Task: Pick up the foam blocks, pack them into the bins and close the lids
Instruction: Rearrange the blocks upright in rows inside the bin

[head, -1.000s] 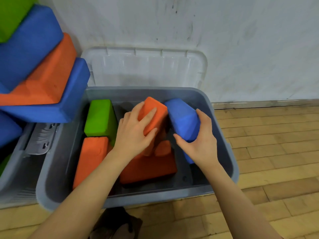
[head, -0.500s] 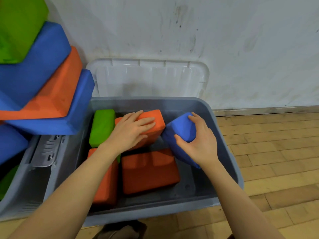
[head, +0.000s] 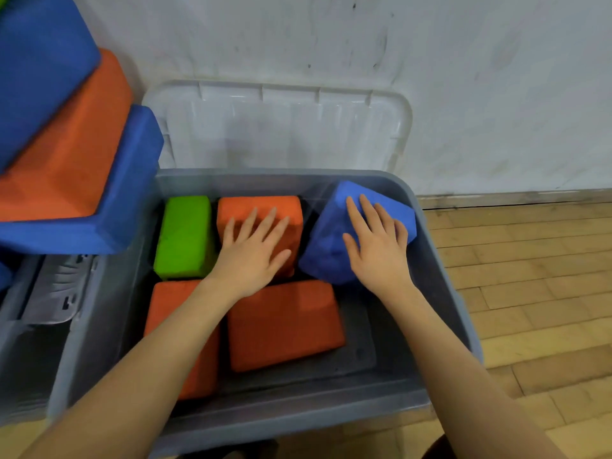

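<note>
My flat left hand (head: 253, 250) presses an orange block (head: 261, 212); my flat right hand (head: 377, 246) presses the tilted blue block (head: 334, 253), which could jam against the bin (head: 440, 293) wall and block the lid (head: 281, 127).

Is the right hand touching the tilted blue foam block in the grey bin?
Touching. The head view shows the right hand lying flat, fingers straight, on the tilted blue foam block.

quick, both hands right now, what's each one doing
Left hand: open, fingers flat on the orange block.
Right hand: open, fingers spread on the tilted blue block, no grip.
</note>
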A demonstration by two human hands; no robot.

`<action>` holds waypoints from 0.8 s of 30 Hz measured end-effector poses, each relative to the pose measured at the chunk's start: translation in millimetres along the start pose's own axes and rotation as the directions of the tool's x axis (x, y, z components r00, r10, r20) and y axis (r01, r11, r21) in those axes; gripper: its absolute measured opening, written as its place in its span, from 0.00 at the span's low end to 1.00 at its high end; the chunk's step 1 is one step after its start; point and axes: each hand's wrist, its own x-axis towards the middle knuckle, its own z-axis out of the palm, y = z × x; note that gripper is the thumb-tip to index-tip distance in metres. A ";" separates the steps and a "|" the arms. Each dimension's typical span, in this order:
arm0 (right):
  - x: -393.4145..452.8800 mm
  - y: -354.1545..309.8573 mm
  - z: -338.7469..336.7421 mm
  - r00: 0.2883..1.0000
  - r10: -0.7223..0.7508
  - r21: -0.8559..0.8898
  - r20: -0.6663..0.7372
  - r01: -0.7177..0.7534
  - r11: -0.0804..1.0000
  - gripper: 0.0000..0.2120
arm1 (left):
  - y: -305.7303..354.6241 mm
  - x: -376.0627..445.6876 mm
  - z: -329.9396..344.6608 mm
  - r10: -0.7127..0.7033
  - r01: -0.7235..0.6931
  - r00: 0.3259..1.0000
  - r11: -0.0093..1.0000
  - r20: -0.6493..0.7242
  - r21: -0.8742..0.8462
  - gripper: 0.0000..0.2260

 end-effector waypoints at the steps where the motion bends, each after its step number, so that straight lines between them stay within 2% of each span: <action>1: 3.9 0.0 -0.2 0.999 -0.007 -0.027 0.043 0.009 1.000 0.27 | 2.8 3.1 -1.9 0.004 -0.004 1.000 1.000 0.011 -0.009 0.27; 3: 11.8 -1.0 1.7 0.997 -0.021 -0.049 0.077 0.025 0.999 0.29 | 8.5 12.1 -6.1 0.021 -0.021 1.000 0.999 0.016 -0.025 0.26; 5: 13.5 -3.7 5.2 0.999 -0.005 0.020 0.051 0.004 1.000 0.28 | 16.1 23.8 -8.1 0.077 -0.078 0.996 0.997 -0.049 -0.028 0.26; 8: 5.2 -2.5 9.1 0.991 0.068 0.147 -0.120 -0.050 0.988 0.25 | 28.4 43.2 -9.1 0.128 -0.130 0.988 0.991 -0.081 -0.032 0.25; 11: -9.8 -0.5 14.3 0.981 0.006 0.234 -0.196 0.040 0.971 0.21 | 28.7 54.4 -1.8 0.158 -0.158 0.987 0.987 -0.018 0.009 0.25; 13: -19.3 -3.2 25.3 0.986 -0.077 0.232 -0.147 0.110 0.967 0.21 | 19.0 53.9 5.6 0.177 -0.176 0.984 0.984 -0.020 0.037 0.26; 18: -34.1 -10.3 63.9 0.981 -0.133 0.256 0.141 0.094 0.962 0.28 | -3.4 34.8 20.6 0.264 -0.247 0.943 0.963 -0.202 0.108 0.32; 22: -38.9 -17.9 78.3 0.930 -0.243 0.226 0.276 0.183 0.957 0.27 | -12.0 34.0 10.5 0.200 -0.158 0.911 0.977 -0.360 0.145 0.25; 24: -38.2 -23.2 83.9 0.895 -0.335 0.230 0.295 0.274 0.934 0.25 | -20.2 27.0 12.5 0.230 -0.184 0.903 0.970 -0.363 0.156 0.22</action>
